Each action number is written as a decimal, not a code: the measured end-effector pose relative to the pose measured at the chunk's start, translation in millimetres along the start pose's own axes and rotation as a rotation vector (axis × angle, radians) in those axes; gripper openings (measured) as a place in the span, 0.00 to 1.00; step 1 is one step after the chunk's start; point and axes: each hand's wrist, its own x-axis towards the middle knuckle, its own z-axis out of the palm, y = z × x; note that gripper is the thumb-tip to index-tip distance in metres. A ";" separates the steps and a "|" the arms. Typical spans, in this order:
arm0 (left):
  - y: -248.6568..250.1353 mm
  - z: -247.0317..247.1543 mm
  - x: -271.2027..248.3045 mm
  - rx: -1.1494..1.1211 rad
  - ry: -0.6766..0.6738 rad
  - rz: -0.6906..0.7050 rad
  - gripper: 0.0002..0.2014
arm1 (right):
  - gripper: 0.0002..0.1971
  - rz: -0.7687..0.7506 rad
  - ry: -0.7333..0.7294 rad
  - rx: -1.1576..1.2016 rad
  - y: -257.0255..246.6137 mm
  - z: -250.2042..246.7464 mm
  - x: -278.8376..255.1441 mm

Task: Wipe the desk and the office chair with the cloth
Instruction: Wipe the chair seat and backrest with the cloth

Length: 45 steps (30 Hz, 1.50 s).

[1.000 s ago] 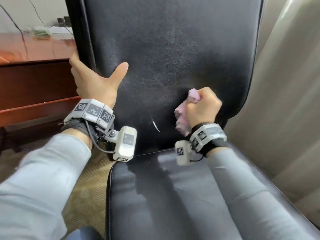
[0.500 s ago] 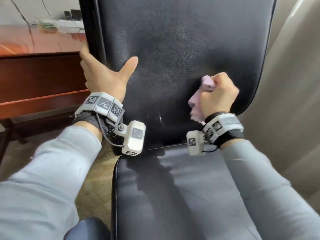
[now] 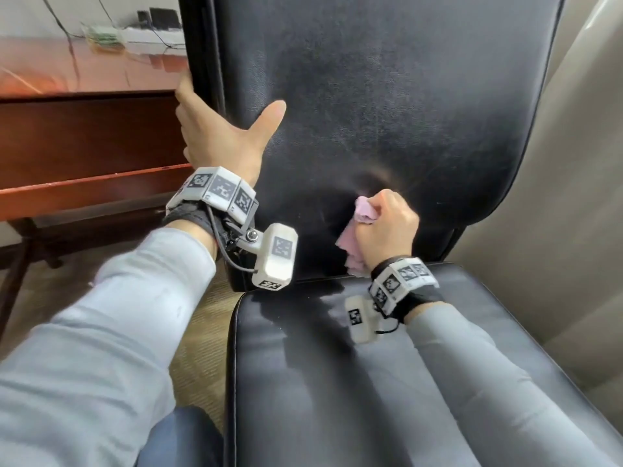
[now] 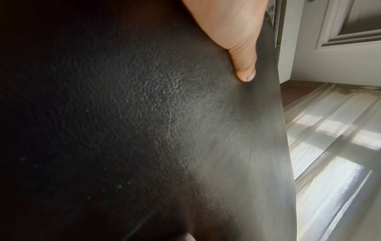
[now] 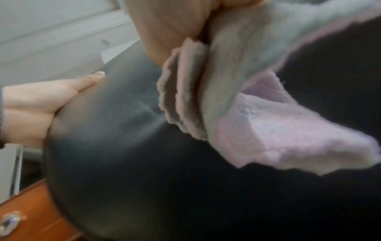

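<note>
While the pink cloth [image 3: 358, 230] is bunched in the right hand [image 3: 387, 227] against the office chair [image 3: 387, 106] backrest's lower part, its pressed face is hidden; the left hand [image 3: 219, 136] grips the backrest's edge, fingers out of sight behind it, beside the desk [image 3: 84, 72].

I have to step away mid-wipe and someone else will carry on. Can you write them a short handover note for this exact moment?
Left hand: grips the left edge of the chair backrest, thumb on the front, steadying it.
Right hand: holds the bunched pink cloth against the lower backrest, just above the seat.
Desk: to the left behind the chair, untouched by either hand.
Done: cannot be judged; the lower backrest is under the cloth.
Left: probably the rest of the backrest, the seat, and the desk if not wiped.
</note>
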 end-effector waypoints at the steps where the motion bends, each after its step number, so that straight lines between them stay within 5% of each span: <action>1: -0.6 -0.2 0.3 0.000 0.003 0.006 0.57 | 0.09 -0.001 -0.004 0.036 -12.1 10.6 -9.9; 7: 0.0 -0.9 0.4 0.001 -0.009 0.006 0.56 | 0.09 -0.039 -0.208 0.121 -37.9 20.2 -25.2; 12: 0.8 -0.1 -1.0 -0.012 -0.013 0.000 0.57 | 0.06 0.135 0.094 -0.031 8.4 -32.5 49.7; 17: 2.6 -0.6 -0.7 -0.014 -0.001 -0.007 0.56 | 0.02 0.032 0.228 0.111 -43.5 -7.8 52.7; 22: 3.3 -3.0 -1.5 -0.010 0.008 0.010 0.55 | 0.05 -0.189 -0.141 0.225 -93.1 8.7 24.0; 24: 4.0 -3.9 -0.7 -0.018 -0.002 0.011 0.55 | 0.05 -0.117 -0.122 0.138 -58.9 -14.2 44.7; 29: 3.4 -1.7 -0.1 0.005 0.018 0.011 0.56 | 0.10 0.192 0.190 -0.116 20.8 -60.3 105.4; 32: 1.5 -0.5 1.3 0.018 0.023 0.013 0.56 | 0.05 0.142 0.044 0.020 -28.8 -26.0 66.6; 35: -2.7 -3.2 3.1 0.020 0.033 0.032 0.56 | 0.10 0.028 -0.309 0.121 -84.1 9.2 -1.8; 37: -3.2 -4.5 2.1 0.012 0.022 0.034 0.56 | 0.08 -0.067 -0.421 0.147 -86.2 3.6 -8.5; 41: -0.7 -4.0 1.1 0.009 0.010 0.032 0.56 | 0.02 0.065 -0.172 -0.194 -32.9 -44.9 79.1; 43: -0.4 -3.3 1.5 0.017 0.018 0.024 0.57 | 0.08 0.194 0.047 -0.124 -2.1 -57.0 118.9; 45: -0.4 -2.0 0.9 0.026 0.017 0.021 0.57 | 0.09 0.242 0.082 -0.109 -14.2 -50.4 118.4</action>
